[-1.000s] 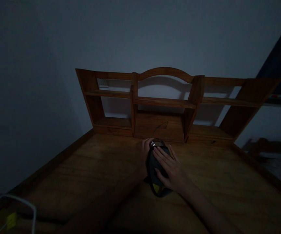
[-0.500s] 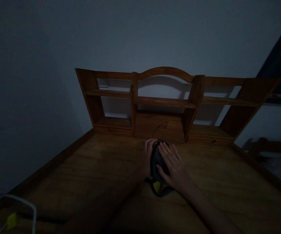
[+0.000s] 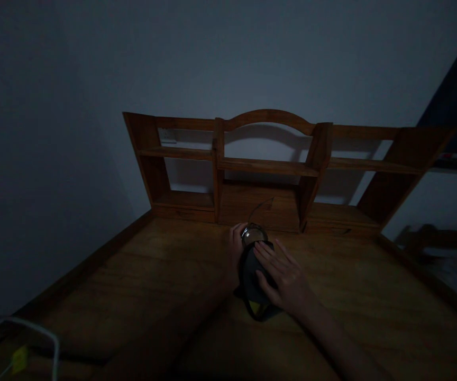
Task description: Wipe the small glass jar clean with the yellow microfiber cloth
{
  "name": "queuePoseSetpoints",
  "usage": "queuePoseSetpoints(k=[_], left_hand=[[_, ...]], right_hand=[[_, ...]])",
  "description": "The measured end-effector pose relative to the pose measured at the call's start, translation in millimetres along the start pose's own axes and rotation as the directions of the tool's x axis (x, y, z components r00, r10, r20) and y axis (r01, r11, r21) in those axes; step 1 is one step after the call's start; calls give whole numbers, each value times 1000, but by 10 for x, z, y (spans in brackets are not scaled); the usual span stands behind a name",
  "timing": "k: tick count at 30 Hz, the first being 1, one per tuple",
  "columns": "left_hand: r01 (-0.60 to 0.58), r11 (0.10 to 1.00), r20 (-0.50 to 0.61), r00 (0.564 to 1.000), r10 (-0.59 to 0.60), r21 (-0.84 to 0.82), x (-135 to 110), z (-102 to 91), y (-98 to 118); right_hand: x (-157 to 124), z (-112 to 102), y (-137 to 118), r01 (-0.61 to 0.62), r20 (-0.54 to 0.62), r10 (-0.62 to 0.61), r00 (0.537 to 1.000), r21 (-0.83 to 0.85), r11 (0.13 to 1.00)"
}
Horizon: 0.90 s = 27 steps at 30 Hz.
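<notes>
A dark grey pouch with a black edge lies between my hands on the wooden desk. Yellow shows at its near end. From the far end pokes a round, glossy piece that looks like a lens or glass with a dark rim; its exact kind is unclear in the dim light. My left hand is curled round the left side of the pouch, fingertips beside the glossy piece. My right hand lies over the pouch's top and right side, thumb apart from the fingers, gripping it. The pouch's underside is hidden.
A wooden shelf unit stands along the desk's back edge against the wall. A thin dark curved line shows before its middle panel. At the lower left are a white cable and a yellow tag. The wooden desktop spreads to both sides.
The round glossy piece, mostly covered before, now shows at the pouch's far end. My left hand and the pouch's left edge have shifted slightly left; my right fingertips have drawn back towards me.
</notes>
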State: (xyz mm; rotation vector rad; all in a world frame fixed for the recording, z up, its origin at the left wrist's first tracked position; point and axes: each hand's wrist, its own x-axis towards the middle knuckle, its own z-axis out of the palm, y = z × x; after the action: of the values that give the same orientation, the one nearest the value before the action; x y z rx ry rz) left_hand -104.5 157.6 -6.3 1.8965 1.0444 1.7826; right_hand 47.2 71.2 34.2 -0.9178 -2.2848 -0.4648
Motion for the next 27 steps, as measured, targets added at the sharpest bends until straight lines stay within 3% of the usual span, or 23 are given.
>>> queuePoseSetpoints(k=[10,17,22,27], left_hand=[[16,999,-9,1000,-17,-32,-35,-14,122],[24,998,-71,997,-28,-53,-24,50,62],[-34,998,-75,997,30,-54,-11,62,40],[-98,995,-76,993,95,-26,-13,83,72]], right_hand=[[-24,-10,93,-126,-81,122,989,-53,991],[-46,62,117,-278,-67,290,955,152,949],[-72,104,86,-478,39,510,859,416,774],[-73,171,132,-548,153,619,770,656,520]])
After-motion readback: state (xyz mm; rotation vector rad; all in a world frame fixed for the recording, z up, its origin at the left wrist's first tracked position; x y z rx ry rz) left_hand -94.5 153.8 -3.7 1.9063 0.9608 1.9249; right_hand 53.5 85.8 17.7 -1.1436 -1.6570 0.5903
